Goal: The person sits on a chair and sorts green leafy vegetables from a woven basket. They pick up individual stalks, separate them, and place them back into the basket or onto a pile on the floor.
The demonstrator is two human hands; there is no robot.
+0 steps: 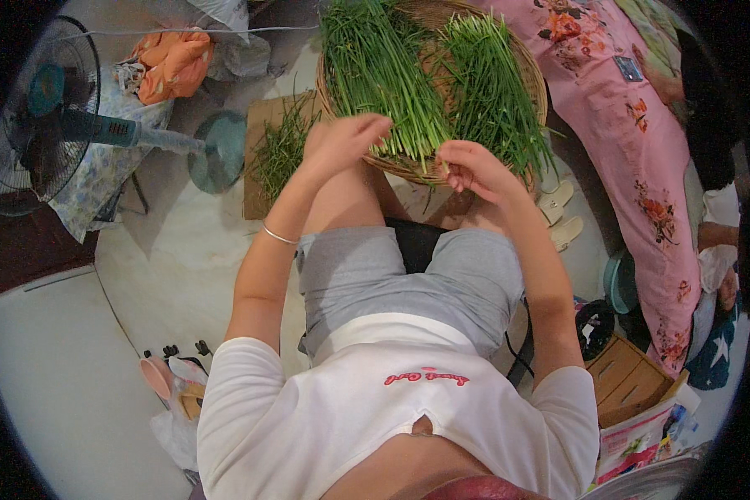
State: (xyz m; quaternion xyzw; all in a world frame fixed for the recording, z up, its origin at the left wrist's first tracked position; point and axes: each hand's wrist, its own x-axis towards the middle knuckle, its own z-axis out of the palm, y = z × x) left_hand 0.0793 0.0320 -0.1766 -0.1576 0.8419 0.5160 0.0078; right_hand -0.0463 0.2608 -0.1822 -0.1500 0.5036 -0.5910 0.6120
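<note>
A round wicker basket (pixel 540 94) stands before my knees with two heaps of long garlic chives in it. The left heap of chives (pixel 381 81) has its pale cut ends pointing towards me. A second heap of chives (pixel 490 94) fills the right side, some blades hanging over the rim. My left hand (pixel 348 142), blurred, is above the basket's near left rim; whether anything is in its fingers cannot be seen. Over the near rim, my right hand (pixel 475 170) has curled fingers, with a pale chive stalk (pixel 445 166) at the thumb and fingertips.
Loose, thin greens (pixel 281 150) lie on a cardboard sheet (pixel 259 209) left of the basket. A standing fan (pixel 56 112) is farther left. At right are a pink floral cloth (pixel 625 125) bearing a phone (pixel 628 69), pale slippers (pixel 559 215) and a wooden box (pixel 631 375).
</note>
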